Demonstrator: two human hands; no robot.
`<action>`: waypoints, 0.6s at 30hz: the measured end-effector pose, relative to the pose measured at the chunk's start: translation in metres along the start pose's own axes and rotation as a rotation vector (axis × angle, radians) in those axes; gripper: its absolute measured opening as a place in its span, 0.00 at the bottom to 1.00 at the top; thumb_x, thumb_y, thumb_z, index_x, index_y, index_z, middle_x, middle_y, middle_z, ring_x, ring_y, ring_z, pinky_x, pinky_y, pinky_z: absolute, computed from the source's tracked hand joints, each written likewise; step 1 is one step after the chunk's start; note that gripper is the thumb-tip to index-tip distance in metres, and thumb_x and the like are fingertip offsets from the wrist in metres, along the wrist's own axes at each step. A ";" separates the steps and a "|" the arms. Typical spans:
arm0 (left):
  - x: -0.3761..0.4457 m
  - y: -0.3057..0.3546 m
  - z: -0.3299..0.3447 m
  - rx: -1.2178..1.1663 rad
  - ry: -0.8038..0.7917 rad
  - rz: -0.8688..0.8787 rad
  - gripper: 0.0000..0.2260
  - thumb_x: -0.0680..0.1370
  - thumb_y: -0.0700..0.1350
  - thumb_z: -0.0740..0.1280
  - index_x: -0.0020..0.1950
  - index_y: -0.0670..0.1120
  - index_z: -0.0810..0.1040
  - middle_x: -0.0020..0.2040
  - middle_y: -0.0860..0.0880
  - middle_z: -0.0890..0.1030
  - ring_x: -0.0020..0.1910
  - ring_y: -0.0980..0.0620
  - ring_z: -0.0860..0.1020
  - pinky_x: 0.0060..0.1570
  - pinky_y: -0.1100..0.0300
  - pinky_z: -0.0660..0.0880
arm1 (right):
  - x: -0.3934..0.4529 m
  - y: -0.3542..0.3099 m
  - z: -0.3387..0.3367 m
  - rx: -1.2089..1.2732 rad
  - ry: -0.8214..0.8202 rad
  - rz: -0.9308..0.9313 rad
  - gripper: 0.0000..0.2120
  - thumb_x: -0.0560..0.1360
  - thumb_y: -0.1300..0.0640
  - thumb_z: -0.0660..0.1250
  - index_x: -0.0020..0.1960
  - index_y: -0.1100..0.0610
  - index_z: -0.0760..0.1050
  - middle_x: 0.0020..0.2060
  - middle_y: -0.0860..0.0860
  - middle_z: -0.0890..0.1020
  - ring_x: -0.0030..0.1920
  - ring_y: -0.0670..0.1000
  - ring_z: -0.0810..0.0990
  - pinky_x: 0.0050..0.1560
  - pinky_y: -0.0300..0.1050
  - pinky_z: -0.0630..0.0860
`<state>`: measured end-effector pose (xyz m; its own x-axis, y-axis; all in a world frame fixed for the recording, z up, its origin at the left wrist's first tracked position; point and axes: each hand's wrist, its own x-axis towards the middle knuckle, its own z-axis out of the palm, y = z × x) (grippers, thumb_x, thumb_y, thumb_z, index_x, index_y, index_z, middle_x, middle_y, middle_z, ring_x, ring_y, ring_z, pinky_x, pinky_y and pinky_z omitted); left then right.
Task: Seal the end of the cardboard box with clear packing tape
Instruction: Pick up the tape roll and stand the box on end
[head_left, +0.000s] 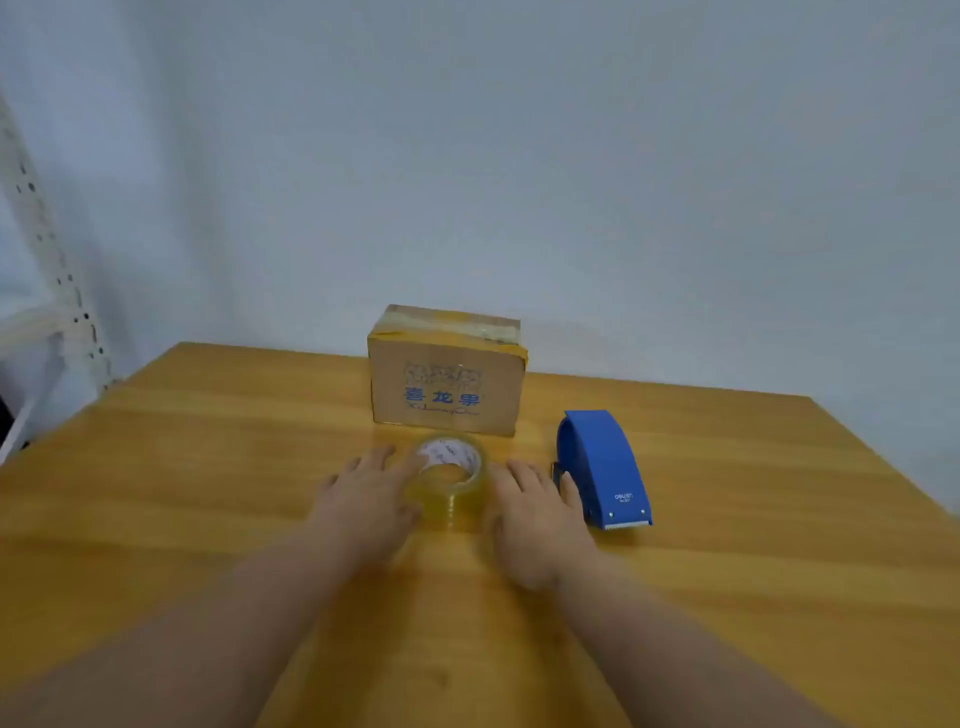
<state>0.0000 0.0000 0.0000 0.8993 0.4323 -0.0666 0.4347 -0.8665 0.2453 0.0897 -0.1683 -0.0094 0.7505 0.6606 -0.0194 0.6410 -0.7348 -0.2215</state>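
Between the left hand (363, 499) and the right hand (535, 514) lies a clear, yellow-tinted roll of packing tape (448, 483) with a white inner core printed in small blue marks. Beyond the fingertips stands a tan cardboard box (447, 382) bearing blue characters under a faint grey line drawing, its top edges banded with glossy yellowish tape. Just right of the right hand is a solid blue plastic tape dispenser (602, 467) with tiny white lettering and a silvery toothed edge. Everything sits on a honey-yellow wooden table (208, 493) with streaked grain, against a plain pale blue-grey wall (571, 156).
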 end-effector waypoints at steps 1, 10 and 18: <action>0.002 0.001 0.001 0.024 -0.009 0.032 0.26 0.77 0.56 0.59 0.75 0.63 0.55 0.79 0.51 0.55 0.75 0.45 0.58 0.72 0.44 0.57 | 0.002 -0.001 -0.002 -0.017 0.000 -0.014 0.33 0.77 0.60 0.56 0.79 0.49 0.49 0.80 0.51 0.53 0.79 0.54 0.47 0.77 0.63 0.40; 0.036 0.010 0.008 -0.077 -0.098 0.091 0.17 0.76 0.42 0.61 0.64 0.55 0.74 0.77 0.52 0.58 0.72 0.48 0.65 0.68 0.54 0.65 | 0.032 0.006 0.004 -0.097 0.018 -0.127 0.24 0.78 0.56 0.60 0.73 0.46 0.62 0.76 0.54 0.61 0.77 0.59 0.55 0.76 0.63 0.42; 0.059 0.034 0.010 -0.215 -0.067 0.169 0.29 0.76 0.34 0.58 0.74 0.56 0.63 0.79 0.52 0.55 0.76 0.50 0.59 0.72 0.55 0.60 | 0.025 0.031 -0.016 -0.326 0.066 -0.167 0.19 0.78 0.51 0.59 0.68 0.52 0.67 0.65 0.52 0.70 0.71 0.57 0.62 0.75 0.63 0.34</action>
<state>0.0687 -0.0067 -0.0052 0.9624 0.2627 -0.0690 0.2645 -0.8489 0.4576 0.1311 -0.1770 -0.0009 0.6330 0.7721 0.0563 0.7652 -0.6350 0.1056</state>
